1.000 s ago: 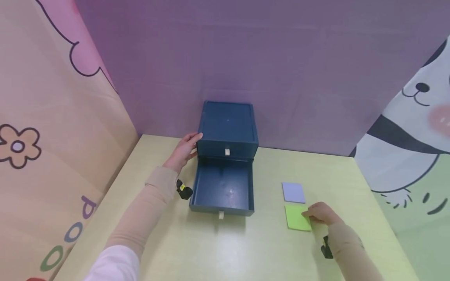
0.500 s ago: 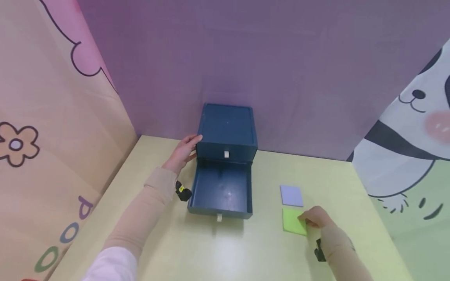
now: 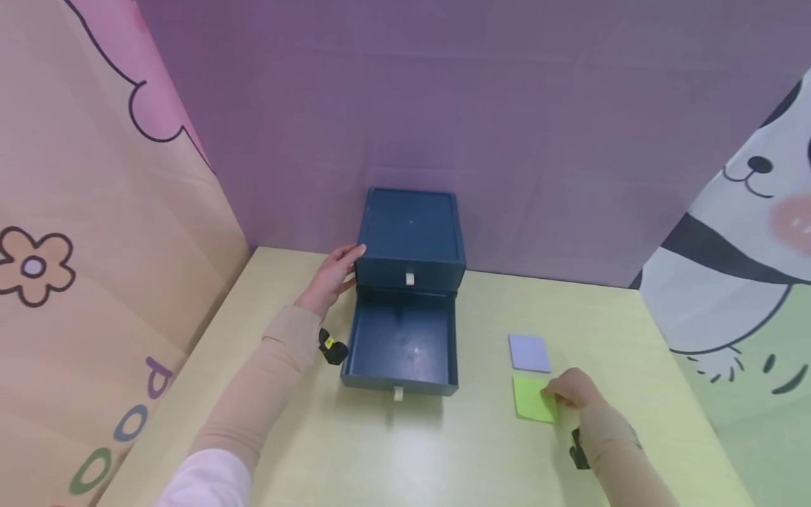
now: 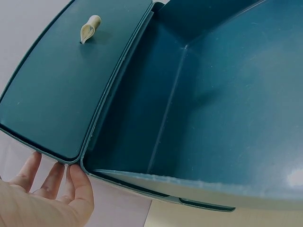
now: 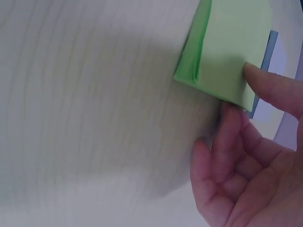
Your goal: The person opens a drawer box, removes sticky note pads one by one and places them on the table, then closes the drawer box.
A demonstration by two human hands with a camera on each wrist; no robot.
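Note:
A dark blue two-drawer box (image 3: 412, 225) stands at the back of the table, its upper drawer closed and its lower drawer (image 3: 400, 338) pulled out with nothing inside. My left hand (image 3: 332, 277) rests its fingertips against the box's left side by the front corner; the left wrist view shows those fingers (image 4: 52, 182) fairly straight. On the right, my right hand (image 3: 573, 389) pinches the near right edge of a lime green sticky note pad (image 3: 532, 399). In the right wrist view the thumb (image 5: 265, 87) lies on top and fingers sit under the edge. Its upper layer stands slightly apart along one side.
Just beyond the green pad lies a lilac sticky note pad (image 3: 529, 353). A purple cloth wall (image 3: 507, 141) rises behind the table (image 3: 304, 451), with printed cloth on both sides. Each drawer has a small pale pull tab (image 3: 398, 393).
My right hand has shifted slightly left and firmed its hold on the green pad's edge, which now looks a little tilted. The left hand stays at the box.

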